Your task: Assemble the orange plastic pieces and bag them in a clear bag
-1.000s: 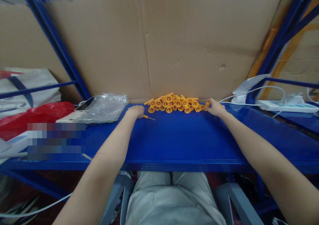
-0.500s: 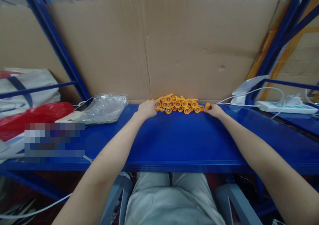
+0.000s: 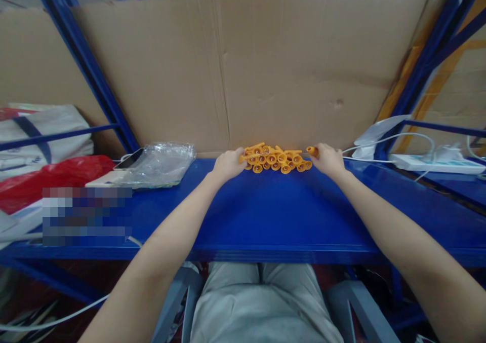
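A pile of yellow trumpet-shaped plastic pieces [image 3: 275, 159] lies against the cardboard at the back of the blue table. Most of their flared round mouths face me, with a small shiny spot inside. At the pile's left end, my left hand [image 3: 229, 164] is closed on a yellow trumpet-shaped piece [image 3: 248, 157] that lies across the front of the others. Just beyond the right end, my right hand [image 3: 329, 159] grips another yellow piece [image 3: 313, 152], lifted a little and pointing left. The fingertips of both hands are partly hidden.
A tall cardboard sheet [image 3: 266, 69] stands behind the blue table [image 3: 281, 211]. On the left are a clear plastic bag [image 3: 163, 163], a red bag [image 3: 87, 173] and a white bag. A white power strip [image 3: 436, 164] with cables lies at the right.
My left hand has moved slightly right, its piece now lying across the pile's front. My right hand has turned and risen a little, tilting its piece from upright to pointing left.
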A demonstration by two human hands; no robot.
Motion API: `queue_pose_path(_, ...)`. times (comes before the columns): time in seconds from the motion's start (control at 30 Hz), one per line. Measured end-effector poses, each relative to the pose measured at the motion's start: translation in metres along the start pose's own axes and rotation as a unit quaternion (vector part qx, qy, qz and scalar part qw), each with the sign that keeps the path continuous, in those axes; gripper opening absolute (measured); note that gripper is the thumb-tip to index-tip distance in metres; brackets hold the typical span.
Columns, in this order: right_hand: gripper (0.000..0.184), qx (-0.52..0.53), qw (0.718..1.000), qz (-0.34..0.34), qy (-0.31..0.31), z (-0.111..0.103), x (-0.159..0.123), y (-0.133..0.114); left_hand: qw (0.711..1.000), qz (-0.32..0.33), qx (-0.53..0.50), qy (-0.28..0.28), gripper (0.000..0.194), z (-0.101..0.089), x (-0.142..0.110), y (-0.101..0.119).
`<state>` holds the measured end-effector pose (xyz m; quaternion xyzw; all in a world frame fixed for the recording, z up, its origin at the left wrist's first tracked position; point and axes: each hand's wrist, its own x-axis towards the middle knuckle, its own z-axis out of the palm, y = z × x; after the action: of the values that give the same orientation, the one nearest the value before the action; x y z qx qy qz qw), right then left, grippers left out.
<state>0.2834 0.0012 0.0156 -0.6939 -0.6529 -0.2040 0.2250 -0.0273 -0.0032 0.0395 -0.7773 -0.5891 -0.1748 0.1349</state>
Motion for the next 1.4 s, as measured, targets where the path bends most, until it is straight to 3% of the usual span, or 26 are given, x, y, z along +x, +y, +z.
queue_pose_path(0.17,0.027,0.021,0.995,-0.085,0.038,-0.004,-0.005,-0.023,0.999,0.031,-0.02,0.016,0.037,0.0,-0.003,0.007)
queue_pose_path(0.37,0.026,0.019,0.987,-0.158,0.007,-0.011,-0.019,-0.053,0.997,0.068,-0.033,0.021,0.032,-0.001,-0.005,0.011)
queue_pose_path(0.83,0.036,0.136,0.955,-0.262,0.023,-0.004,-0.024,-0.061,0.993,0.104,-0.052,0.031,0.03,0.004,-0.008,0.017)
queue_pose_path(1.0,0.038,0.22,0.933,-0.283,0.036,0.001,-0.023,-0.058,0.991,0.098,-0.08,0.05,0.033,0.011,-0.007,0.019)
queue_pose_path(1.2,0.037,0.286,0.916,-0.28,0.013,0.005,-0.017,-0.056,0.993,0.079,-0.082,0.018,0.033,0.011,-0.007,0.018)
queue_pose_path(1.33,0.039,0.356,0.902,-0.241,-0.039,0.006,-0.012,-0.054,0.995,0.072,-0.067,0.007,0.034,0.009,-0.007,0.019)
queue_pose_path(1.4,0.042,0.425,0.878,-0.203,-0.085,0.007,-0.011,-0.053,0.996,0.069,-0.063,0.006,0.034,0.01,-0.007,0.018)
